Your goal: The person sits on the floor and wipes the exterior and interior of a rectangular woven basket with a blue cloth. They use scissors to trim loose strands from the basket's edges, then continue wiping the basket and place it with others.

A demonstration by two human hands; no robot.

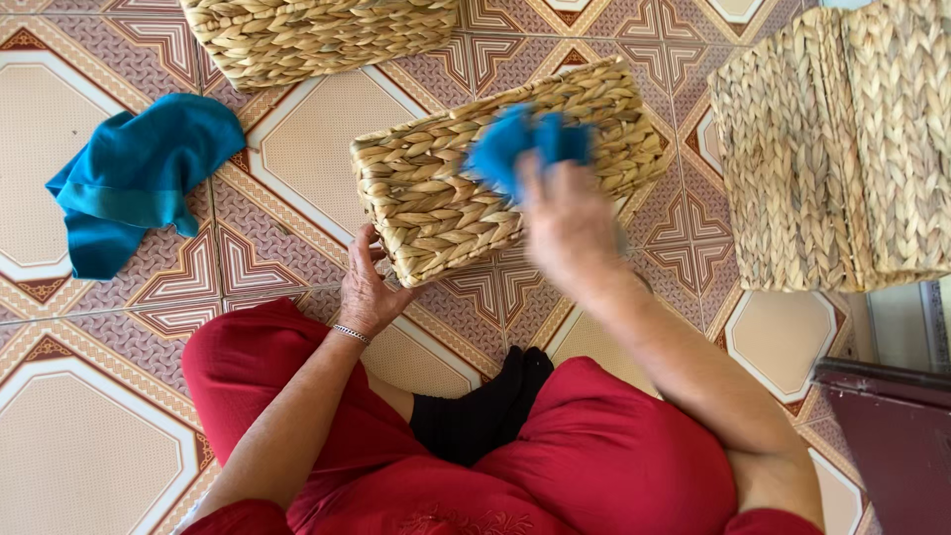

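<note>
- I see a woven basket [446,188] lying upside down on the tiled floor [89,436], just in front of my crossed legs in red trousers [594,466].
- My left hand [369,287] is at the near left corner of the basket. Its fingers are bent around that corner and touch it.
- My right hand [565,223] is on top of the basket, at its right side. It looks blurry. It is closed on a small blue cloth [525,144], and the cloth lies on the basket's bottom.
- A bigger blue cloth [134,178] lies crumpled on the floor, well to the left of the basket.
- A second woven basket [317,35] sits behind the basket, near it.
- More woven baskets [832,149] stand to the right of the basket, a little apart from it.
- A dark brown box edge [892,436] shows far to the right of the basket, closer to me.
</note>
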